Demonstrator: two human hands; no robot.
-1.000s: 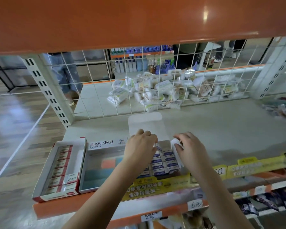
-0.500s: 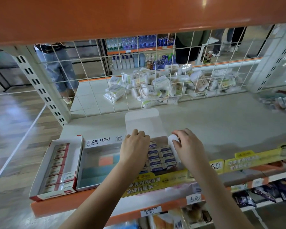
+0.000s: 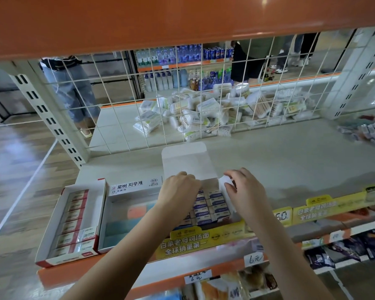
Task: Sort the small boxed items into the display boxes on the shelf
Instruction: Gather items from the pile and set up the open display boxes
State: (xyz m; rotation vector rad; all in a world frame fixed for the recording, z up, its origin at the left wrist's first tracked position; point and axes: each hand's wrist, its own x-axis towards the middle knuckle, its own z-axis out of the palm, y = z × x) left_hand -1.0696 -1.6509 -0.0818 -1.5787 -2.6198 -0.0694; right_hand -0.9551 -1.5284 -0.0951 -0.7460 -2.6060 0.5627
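Reaching over the shelf (image 3: 290,165) edge, both hands work at a white display box (image 3: 212,187) that sits at the front of the shelf, its lid flap folded back and lying flat behind it. That box is packed with rows of small blue-and-white boxed erasers (image 3: 212,205), lying flat and touching one another. The left hand (image 3: 178,191) rests over the box's left side with its fingers curled down toward the erasers; whether that grip is clamped on one of them cannot be told, since the fingertips are hidden. The right hand (image 3: 244,189) pinches a white side flap (image 3: 224,180) of the box between thumb and fingers, at the box's right rear corner.

Just left of this box stands a second white display box (image 3: 126,191) with Korean lettering on its raised back panel; inside it lie what seem to be blurred coloured blocks, orange and teal. Further left, touching it, is a red-and-white display box (image 3: 52,237) holding a row of red-and-white small boxes (image 3: 75,221) stacked front to back.

Yellow price strips (image 3: 204,239) run along the shelf's front lip. Behind the shelf a white wire grid (image 3: 182,100) stands upright, and beyond it a heap of cotton-swab packets (image 3: 204,111) lies on the far shelf.
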